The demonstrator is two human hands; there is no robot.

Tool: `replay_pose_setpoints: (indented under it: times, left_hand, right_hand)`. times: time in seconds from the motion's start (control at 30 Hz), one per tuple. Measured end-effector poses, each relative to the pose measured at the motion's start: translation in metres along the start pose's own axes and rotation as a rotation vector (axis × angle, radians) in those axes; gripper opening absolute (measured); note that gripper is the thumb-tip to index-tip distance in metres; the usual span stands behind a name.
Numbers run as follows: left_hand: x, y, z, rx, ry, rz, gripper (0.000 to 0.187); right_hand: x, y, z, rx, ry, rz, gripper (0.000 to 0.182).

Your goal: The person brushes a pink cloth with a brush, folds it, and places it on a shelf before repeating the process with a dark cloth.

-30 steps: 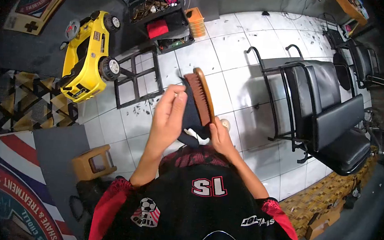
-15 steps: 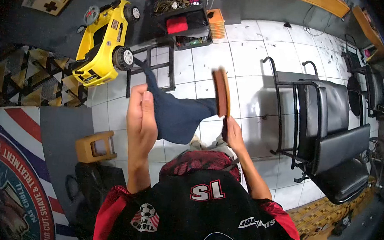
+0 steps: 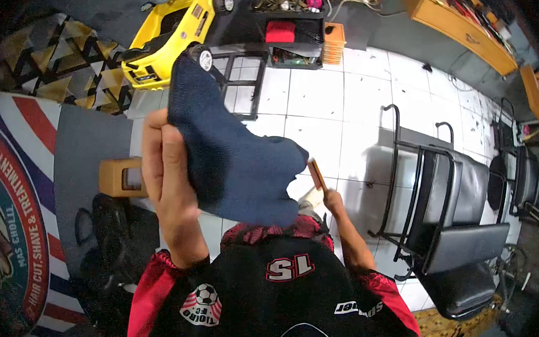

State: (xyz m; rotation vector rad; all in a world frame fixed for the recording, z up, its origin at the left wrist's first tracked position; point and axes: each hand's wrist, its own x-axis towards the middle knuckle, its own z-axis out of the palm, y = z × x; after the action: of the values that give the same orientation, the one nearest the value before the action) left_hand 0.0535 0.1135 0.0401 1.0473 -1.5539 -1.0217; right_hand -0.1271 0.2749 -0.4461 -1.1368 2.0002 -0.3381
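Note:
A dark blue cloth point(image 3: 237, 172) hangs spread out in front of me. The fingers of my left hand point(image 3: 171, 176) are closed on its left edge, thumb on the near side. In my right hand point(image 3: 335, 204) is a wooden-handled brush point(image 3: 317, 175), gripped low and slanting up and left. Its upper end reaches the cloth's right edge, and its bristles are not visible in this view.
A yellow toy car point(image 3: 195, 26) stands at upper left beside a black metal frame point(image 3: 247, 100). A black shelf unit point(image 3: 291, 57) and orange stack point(image 3: 334, 44) are at the back. Black barber chairs point(image 3: 466, 247) stand right; a small brown stool point(image 3: 112, 178) stands left.
The cloth has come up closer and spread wider. The brush has dropped lower, its bristled head no longer showing. My view has shifted, moving the room's contents.

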Motion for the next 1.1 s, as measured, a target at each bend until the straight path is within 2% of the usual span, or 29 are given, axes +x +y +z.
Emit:
replay_pose_setpoints:
  times: [0.07,0.17,0.2,0.23,0.3,0.33,0.37,0.47,0.5,0.6,0.67,0.73,0.8,0.83,0.87,0.93,0.97,1.0,1.07,1.1]
  left_hand:
    - [0.000,0.001,-0.008,-0.072,0.032,-0.096,0.034]
    - [0.005,0.001,-0.006,-0.275,-0.055,-0.264,0.025]
    - [0.006,-0.013,-0.007,-0.259,-0.088,-0.265,0.024]
    - [0.007,-0.026,-0.008,-0.243,-0.122,-0.266,0.023]
    - [0.008,-0.043,-0.008,-0.201,-0.212,-0.256,0.022]
    - [0.008,-0.045,-0.009,-0.174,-0.269,-0.251,0.021]
    - [0.007,-0.045,-0.009,-0.191,-0.315,-0.244,0.020]
    - [0.010,-0.039,-0.007,-0.253,-0.419,-0.195,0.019]
    - [0.011,-0.037,-0.007,-0.271,-0.425,-0.170,0.019]
    - [0.013,-0.027,-0.014,-0.333,-0.388,-0.124,0.019]
    - [0.017,-0.020,-0.030,-0.366,-0.394,-0.022,0.019]
    - [0.018,-0.008,-0.032,-0.352,-0.214,0.113,0.020]
    - [0.021,-0.013,-0.041,-0.412,-0.177,0.143,0.021]
    - [0.023,-0.013,-0.045,-0.439,-0.159,0.160,0.022]
    - [0.025,-0.012,-0.047,-0.428,-0.185,0.117,0.022]
    - [0.027,-0.010,-0.048,-0.419,-0.244,0.026,0.023]
    - [0.030,-0.015,-0.044,-0.432,-0.305,0.040,0.024]
    - [0.029,-0.021,-0.042,-0.466,-0.302,-0.074,0.023]
    - [0.030,-0.030,-0.036,-0.453,-0.324,-0.136,0.020]
    - [0.029,-0.033,-0.033,-0.453,-0.321,-0.158,0.019]
  right_hand:
    - [0.000,0.071,0.051,-0.165,-0.100,0.066,0.039]
    - [0.002,0.054,0.036,0.038,-0.172,0.018,0.028]
    - [0.001,0.019,0.018,0.275,-0.016,0.015,0.037]
    - [0.000,-0.028,-0.012,0.434,-0.042,0.154,0.046]
    - [-0.037,-0.136,-0.094,0.934,-0.035,-0.149,0.044]
    - [-0.057,-0.177,-0.127,0.994,-0.024,-0.184,0.042]
    - [-0.072,-0.200,-0.154,1.103,-0.163,-0.259,0.043]
    - [-0.082,-0.222,-0.176,0.976,-0.214,-0.689,0.036]
    - [-0.081,-0.225,-0.178,0.922,-0.227,-0.694,0.037]
    - [-0.054,-0.197,-0.140,0.804,-0.205,-0.499,0.040]
    - [-0.021,-0.143,-0.089,0.360,-0.096,-0.270,0.051]
    - [0.012,-0.047,-0.013,-0.113,-0.089,-0.154,0.060]
    - [-0.008,-0.017,0.000,-0.091,-0.137,0.198,0.056]
    - [-0.012,0.003,0.015,-0.112,-0.087,0.247,0.056]
    - [-0.011,0.025,0.030,-0.108,-0.078,0.194,0.056]
    - [-0.010,0.017,0.024,-0.054,-0.076,0.268,0.055]
    - [-0.006,0.012,0.019,-0.033,-0.012,0.178,0.056]
    - [-0.004,-0.007,0.007,-0.014,0.050,0.087,0.056]
    - [-0.004,-0.061,-0.031,0.089,0.166,-0.019,0.053]
    - [-0.017,-0.105,-0.063,0.383,0.176,-0.038,0.050]
